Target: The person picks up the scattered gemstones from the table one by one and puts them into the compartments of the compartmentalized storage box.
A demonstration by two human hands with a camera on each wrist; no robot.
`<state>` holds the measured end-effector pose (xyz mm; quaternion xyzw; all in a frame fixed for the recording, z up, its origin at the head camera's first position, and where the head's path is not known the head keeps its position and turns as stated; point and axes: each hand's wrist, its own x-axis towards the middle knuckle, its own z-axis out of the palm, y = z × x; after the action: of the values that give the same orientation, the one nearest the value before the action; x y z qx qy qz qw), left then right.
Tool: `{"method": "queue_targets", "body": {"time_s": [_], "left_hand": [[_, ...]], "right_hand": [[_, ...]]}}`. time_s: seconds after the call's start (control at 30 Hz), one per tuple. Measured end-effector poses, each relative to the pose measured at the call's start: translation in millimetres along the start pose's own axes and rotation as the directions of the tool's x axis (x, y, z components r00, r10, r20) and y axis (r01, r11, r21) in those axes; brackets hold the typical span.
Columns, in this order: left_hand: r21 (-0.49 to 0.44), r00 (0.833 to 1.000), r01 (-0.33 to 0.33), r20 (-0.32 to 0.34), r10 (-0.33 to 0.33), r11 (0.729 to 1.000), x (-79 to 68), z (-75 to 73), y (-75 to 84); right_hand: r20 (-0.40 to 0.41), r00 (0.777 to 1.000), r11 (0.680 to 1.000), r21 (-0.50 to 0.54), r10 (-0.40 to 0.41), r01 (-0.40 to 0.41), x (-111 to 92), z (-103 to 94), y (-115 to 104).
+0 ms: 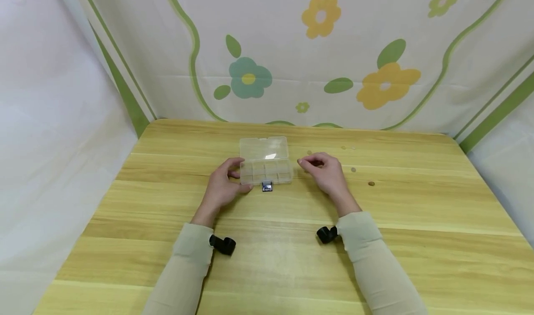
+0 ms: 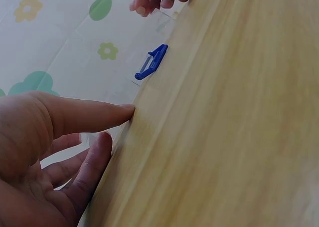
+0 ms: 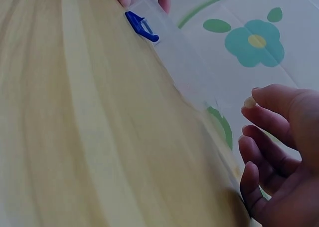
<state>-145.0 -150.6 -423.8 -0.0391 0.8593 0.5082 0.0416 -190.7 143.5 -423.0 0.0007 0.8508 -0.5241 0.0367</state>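
A clear plastic compartment box lies on the table with its lid tipped back, away from me. At its left end, my left hand holds it, thumb at the front edge and fingers round the back corner. A blue latch hangs from the middle of the box's front; in the head view it looks dark. Just right of the box, my right hand is raised above the table. Between its thumb and index finger it pinches a small pale round piece, too small to identify.
Several small flat pieces lie on the wooden table to the right, among them a brown one and a greyish one. A flowered cloth hangs behind the table's back edge.
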Motion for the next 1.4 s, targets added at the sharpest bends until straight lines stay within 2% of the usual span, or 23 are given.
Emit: {"method": "queue_targets", "body": {"time_s": [0.23,0.4,0.8,1.03,1.4], "left_hand": [[-0.001,1.0,-0.01,-0.001,0.01,1.0,0.0,1.4,0.1],[-0.001,1.0,-0.005,0.001,0.005,1.0,1.1,1.7,-0.8],[-0.002,1.0,-0.006,-0.002,0.006,1.0,1.0,1.2,-0.9],[-0.003,1.0,0.003,-0.001,-0.003,1.0,0.3,0.7,-0.3],[-0.002,1.0,-0.004,-0.005,0.004,1.0,-0.1,0.6,-0.2]], "right_hand": [[0.011,1.0,0.996,0.091,0.021,-0.022,3.2,5.9,-2.0],[0.03,0.999,0.993,0.112,0.019,-0.022,3.4,9.7,-3.3],[0.043,0.999,0.999,0.04,0.012,-0.014,6.4,19.1,-5.2],[0.051,0.999,0.999,0.042,0.017,-0.019,7.3,22.6,-6.2],[0.036,0.999,0.999,0.031,-0.02,0.019,3.7,25.0,-6.2]]}}
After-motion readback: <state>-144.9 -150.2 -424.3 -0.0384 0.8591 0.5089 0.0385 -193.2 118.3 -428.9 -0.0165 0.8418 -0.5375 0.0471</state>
